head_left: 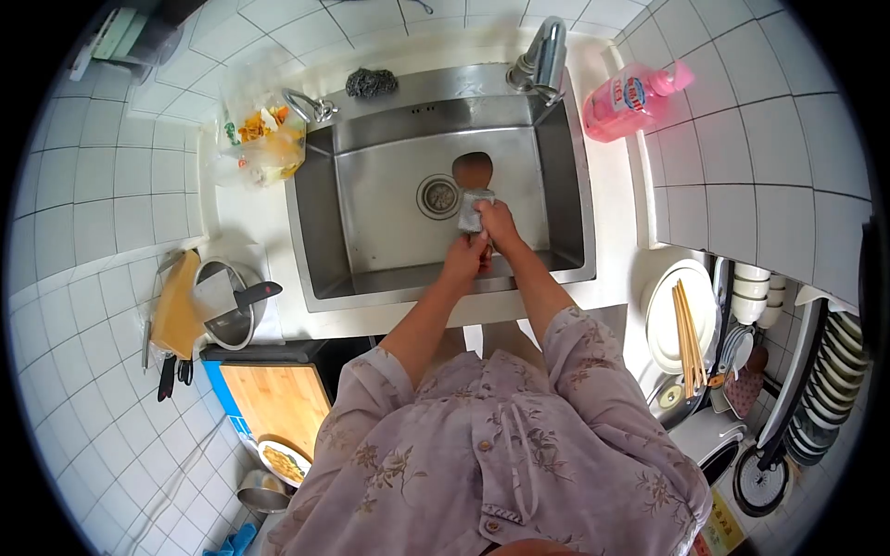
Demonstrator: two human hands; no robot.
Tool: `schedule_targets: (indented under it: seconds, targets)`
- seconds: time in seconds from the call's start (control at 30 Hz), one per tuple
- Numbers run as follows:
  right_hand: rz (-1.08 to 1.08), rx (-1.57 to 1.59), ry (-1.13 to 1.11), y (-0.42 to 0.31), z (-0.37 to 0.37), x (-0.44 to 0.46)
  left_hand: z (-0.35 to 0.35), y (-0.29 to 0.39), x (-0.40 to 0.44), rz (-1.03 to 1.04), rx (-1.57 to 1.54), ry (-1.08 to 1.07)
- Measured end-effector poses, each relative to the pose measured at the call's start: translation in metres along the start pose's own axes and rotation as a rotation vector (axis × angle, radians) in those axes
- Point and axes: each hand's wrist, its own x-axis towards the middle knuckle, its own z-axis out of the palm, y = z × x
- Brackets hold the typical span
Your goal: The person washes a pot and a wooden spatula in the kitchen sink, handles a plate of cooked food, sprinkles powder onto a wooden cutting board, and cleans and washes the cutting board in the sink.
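Over the sink (371, 232), a brown wooden spatula (473, 170) points away from me with its broad head up. A grey cloth (470, 213) is wrapped around it just below the head. My right hand (498, 225) is closed on the cloth, pressing it around the spatula. Closer to the sink's front edge, my left hand (464, 258) is closed around the handle end, most of which the fingers hide. The round drain (438, 196) lies just left of the spatula.
A chrome faucet (540, 60) rises at the back right, beside a pink soap bottle (630, 102). A steel scrubber (371, 83) sits on the back rim. At left are a plastic bag of scraps (264, 139), a cleaver (232, 296) and a cutting board (273, 398). Chopsticks (688, 338) cross a plate at right.
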Motion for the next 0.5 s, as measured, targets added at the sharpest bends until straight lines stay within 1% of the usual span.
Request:
schedule_targets:
  seconds: [0.07, 0.1, 0.2, 0.27, 0.3, 0.33, 0.37, 0.4, 0.43, 0.47, 0.5]
  targets:
    - [-0.094, -0.086, -0.019, -0.002, 0.001, 0.000, 0.001, 0.009, -0.009, 0.022, 0.047, -0.025]
    - [-0.102, -0.084, -0.020, -0.004, -0.002, 0.001, 0.000, 0.016, -0.013, 0.041, 0.089, -0.045]
    - [-0.084, -0.052, 0.013, -0.026, -0.005, -0.012, -0.002, 0.037, -0.027, 0.044, 0.071, -0.098]
    - [-0.033, 0.154, 0.065, -0.028, -0.002, -0.006, -0.001, 0.042, -0.032, 0.038, 0.107, -0.122]
    - [-0.039, 0.154, 0.062, -0.029, -0.001, -0.004, -0.001, 0.045, -0.035, 0.028, 0.142, -0.146]
    - [0.049, 0.360, 0.109, -0.032, 0.000, -0.005, -0.004, 0.046, -0.036, 0.035, 0.144, -0.143]
    - [0.141, 0.567, 0.155, -0.036, 0.003, -0.007, -0.007, 0.048, -0.038, -0.025, 0.222, -0.204]
    - [0.137, 0.568, 0.149, -0.035, 0.003, -0.005, -0.009, 0.049, -0.039, -0.086, 0.301, -0.263]
    - [0.096, 0.523, 0.098, -0.027, 0.002, 0.002, -0.004, 0.055, -0.043, -0.081, 0.303, -0.258]
    - [0.057, 0.478, 0.048, -0.027, 0.003, 0.001, 0.005, 0.064, -0.051, -0.102, 0.202, -0.167]
    - [0.060, 0.478, 0.046, -0.027, 0.004, 0.000, 0.009, 0.068, -0.055, -0.126, 0.097, -0.077]
